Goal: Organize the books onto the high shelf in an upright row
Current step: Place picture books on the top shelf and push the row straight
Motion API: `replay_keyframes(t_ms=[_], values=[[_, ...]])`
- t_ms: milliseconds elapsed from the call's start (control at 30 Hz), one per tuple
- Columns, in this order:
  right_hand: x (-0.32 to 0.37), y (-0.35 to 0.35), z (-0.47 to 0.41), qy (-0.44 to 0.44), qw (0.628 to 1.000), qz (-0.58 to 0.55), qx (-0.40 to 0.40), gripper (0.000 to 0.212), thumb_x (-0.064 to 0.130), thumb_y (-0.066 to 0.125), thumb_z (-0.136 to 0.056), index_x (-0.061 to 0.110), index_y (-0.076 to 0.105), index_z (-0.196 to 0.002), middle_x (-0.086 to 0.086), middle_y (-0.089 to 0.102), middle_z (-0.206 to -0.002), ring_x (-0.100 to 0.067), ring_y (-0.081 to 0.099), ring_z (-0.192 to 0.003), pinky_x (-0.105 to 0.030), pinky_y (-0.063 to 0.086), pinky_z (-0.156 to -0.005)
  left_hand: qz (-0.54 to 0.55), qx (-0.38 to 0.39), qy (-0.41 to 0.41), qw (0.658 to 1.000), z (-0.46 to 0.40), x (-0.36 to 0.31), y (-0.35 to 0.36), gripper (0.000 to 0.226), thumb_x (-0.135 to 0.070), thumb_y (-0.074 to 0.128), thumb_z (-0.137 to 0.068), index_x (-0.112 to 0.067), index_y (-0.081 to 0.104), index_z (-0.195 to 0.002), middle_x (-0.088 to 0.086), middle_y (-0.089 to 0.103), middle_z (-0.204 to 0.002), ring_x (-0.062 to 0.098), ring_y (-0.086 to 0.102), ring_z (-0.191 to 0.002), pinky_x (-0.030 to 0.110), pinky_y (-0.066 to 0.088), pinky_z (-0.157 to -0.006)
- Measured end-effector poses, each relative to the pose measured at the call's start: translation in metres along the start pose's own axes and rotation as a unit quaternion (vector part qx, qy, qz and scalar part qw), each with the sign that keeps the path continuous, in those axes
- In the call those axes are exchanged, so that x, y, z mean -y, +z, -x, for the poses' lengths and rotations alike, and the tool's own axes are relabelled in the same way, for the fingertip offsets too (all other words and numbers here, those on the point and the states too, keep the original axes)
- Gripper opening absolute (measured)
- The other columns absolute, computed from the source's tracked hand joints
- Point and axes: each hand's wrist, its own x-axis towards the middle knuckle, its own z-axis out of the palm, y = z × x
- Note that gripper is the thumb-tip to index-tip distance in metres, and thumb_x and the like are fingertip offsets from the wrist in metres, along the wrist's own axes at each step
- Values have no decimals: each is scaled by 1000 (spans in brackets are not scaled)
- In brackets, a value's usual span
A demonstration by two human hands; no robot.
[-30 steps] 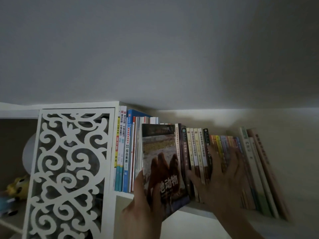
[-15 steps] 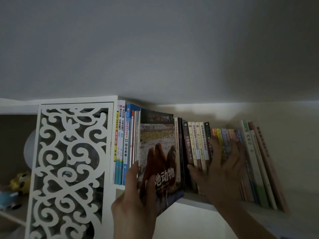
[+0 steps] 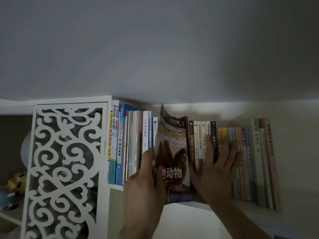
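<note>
A thin animal book (image 3: 174, 152) with camels on its cover stands partway into the row on the high white shelf (image 3: 224, 207), cover facing me, its top corner bent over. My left hand (image 3: 143, 185) grips its lower left edge, thumb on the cover. My right hand (image 3: 214, 171) lies flat with spread fingers against the spines of the upright books (image 3: 202, 140) just to the right. More upright books (image 3: 127, 145) fill the row on the left. Thin colourful spines (image 3: 241, 163) and leaning pale books (image 3: 264, 161) continue to the right.
A white fretwork panel (image 3: 65, 169) closes the cabinet at the left, with a yellow toy (image 3: 17, 181) and a blue toy (image 3: 5, 199) on a lower shelf behind it. The grey ceiling (image 3: 155, 49) sits close above the books. The room is dim.
The animal book has gone up and further into the gap between the two book groups, and its top corner now curls over. My right hand stays pressed on the spines.
</note>
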Motion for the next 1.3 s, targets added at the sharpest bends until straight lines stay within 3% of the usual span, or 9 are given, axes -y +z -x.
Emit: replay_keyframes(t_ms=[233,333,400,500,600,733,900,1000,1300], values=[[-5,-3,1,-23,1000,-3,19,99,71,56,-84,16,25,-160,-31,13,-163,-50,6,-152,-66,9,-121,-98,37,36,994,-24,-1,-16,41,-16,67,-95,-31,45,-126,-14,61,-74,-2,43,-48,0,25,-44],[-4,-3,1,-22,999,-8,28,98,70,53,-85,17,22,-161,-31,12,-163,-51,4,-152,-68,10,-120,-79,34,67,994,-29,-9,-2,29,-16,61,-99,-23,52,-126,-15,60,-74,-7,51,-50,3,40,-45],[-4,-3,1,-24,999,-10,30,98,69,55,-85,16,22,-161,-31,12,-163,-51,5,-152,-68,11,-120,-47,31,58,997,-30,-16,19,31,-23,48,-100,-19,49,-130,-10,65,-79,1,63,-58,19,58,-54],[-5,-3,1,-32,999,-6,30,98,68,57,-84,15,24,-160,-32,14,-163,-51,8,-151,-68,13,-119,-1,35,15,999,-31,-9,63,50,-26,43,-105,-24,24,-151,-2,70,-106,7,70,-81,32,64,-75],[-6,-4,1,-40,999,3,36,97,69,55,-85,15,25,-160,-32,16,-162,-52,10,-151,-68,16,-118,17,110,6,994,-18,9,100,65,-40,35,-110,-30,-2,-162,3,52,-145,3,61,-104,28,56,-92],[-8,-4,3,-46,998,10,43,94,69,53,-87,16,26,-160,-32,17,-162,-52,13,-150,-67,18,-118,-138,84,78,984,12,32,126,76,-51,40,-106,-11,12,-164,7,51,-139,18,56,-118,38,53,-99],[-7,-7,3,-56,998,-22,29,79,58,50,-95,17,29,-159,-26,14,-165,-45,11,-153,-65,22,-118,-56,37,167,984,-1,37,121,64,-34,32,-107,-5,18,-162,13,14,-171,29,13,-158,53,22,-126],[0,-2,1,-110,993,-8,44,70,48,41,-102,17,19,-161,-20,4,-168,-39,4,-156,-63,20,-120,-36,89,242,966,-20,45,119,61,-31,28,-107,-8,17,-163,4,4,-173,23,6,-160,53,18,-127],[21,6,0,-128,985,45,106,67,49,23,-106,17,5,-163,-21,-6,-168,-40,-3,-155,-61,12,-123,-75,88,216,969,-23,57,125,60,-31,25,-107,-11,17,-163,4,7,-173,19,4,-160,50,15,-128]])
